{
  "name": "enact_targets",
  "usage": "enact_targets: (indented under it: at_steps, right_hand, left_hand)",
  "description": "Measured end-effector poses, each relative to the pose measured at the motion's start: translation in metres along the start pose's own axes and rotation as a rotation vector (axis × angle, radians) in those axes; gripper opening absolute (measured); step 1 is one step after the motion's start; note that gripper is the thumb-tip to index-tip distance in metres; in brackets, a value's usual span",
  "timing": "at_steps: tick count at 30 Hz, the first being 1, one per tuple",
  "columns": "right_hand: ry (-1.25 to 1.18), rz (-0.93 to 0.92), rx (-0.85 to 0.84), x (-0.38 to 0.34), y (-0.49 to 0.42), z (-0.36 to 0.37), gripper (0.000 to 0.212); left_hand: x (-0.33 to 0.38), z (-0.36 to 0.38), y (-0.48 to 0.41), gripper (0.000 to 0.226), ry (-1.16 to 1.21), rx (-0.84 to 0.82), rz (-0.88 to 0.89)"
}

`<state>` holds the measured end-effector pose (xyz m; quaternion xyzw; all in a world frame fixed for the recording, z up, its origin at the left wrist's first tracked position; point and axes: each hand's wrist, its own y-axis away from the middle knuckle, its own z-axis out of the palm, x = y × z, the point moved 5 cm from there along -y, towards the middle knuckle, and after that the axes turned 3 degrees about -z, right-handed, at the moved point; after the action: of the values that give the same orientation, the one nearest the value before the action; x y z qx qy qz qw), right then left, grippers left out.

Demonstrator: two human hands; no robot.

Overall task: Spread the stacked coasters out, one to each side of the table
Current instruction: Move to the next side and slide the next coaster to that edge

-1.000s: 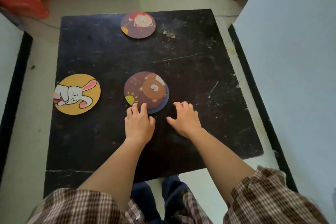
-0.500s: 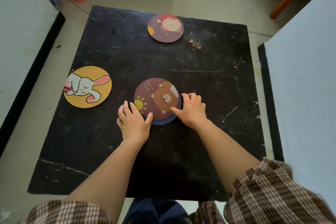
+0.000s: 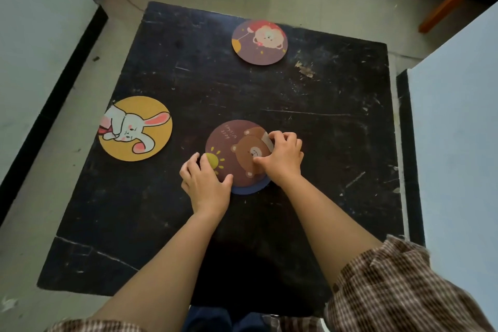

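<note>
Head view: since the frame half a second back, our right hand (image 3: pixel 283 160) has slid further onto the bear coaster (image 3: pixel 233 152), thumb and curled fingers now pinching its 3 o'clock edge; our left hand (image 3: pixel 206 182) stays flat at its 7 o'clock edge, fingers spread, gripping nothing. The bear coaster sits mid-table on a blue coaster (image 3: pixel 252 188), whose rim shows at 5 o'clock. Rabbit coaster (image 3: pixel 136 128) lies at the table's (image 3: pixel 336 121) 9 o'clock side, lion coaster (image 3: pixel 260 42) at 12 o'clock. No containers visible.
</note>
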<state>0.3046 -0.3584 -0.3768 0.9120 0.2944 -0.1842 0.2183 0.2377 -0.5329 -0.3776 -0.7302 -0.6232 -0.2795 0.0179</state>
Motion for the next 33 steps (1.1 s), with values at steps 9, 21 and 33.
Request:
enact_targets:
  at_steps: [9, 21, 33]
  right_hand:
    - [-0.4, 0.092, -0.056, -0.007, 0.007, -0.018, 0.03]
    - [-0.999, 0.607, -0.091, 0.06, 0.12, -0.013, 0.022]
    - [-1.115, 0.745, 0.065, 0.104, 0.209, 0.017, 0.021]
  left_hand:
    - [0.014, -0.019, -0.004, 0.036, 0.584, -0.014, -0.049]
    - [-0.039, -0.017, 0.047, 0.015, 1.118, -0.438, -0.432]
    - [-0.065, 0.015, 0.131, 0.022, 0.9, -0.664, -0.358]
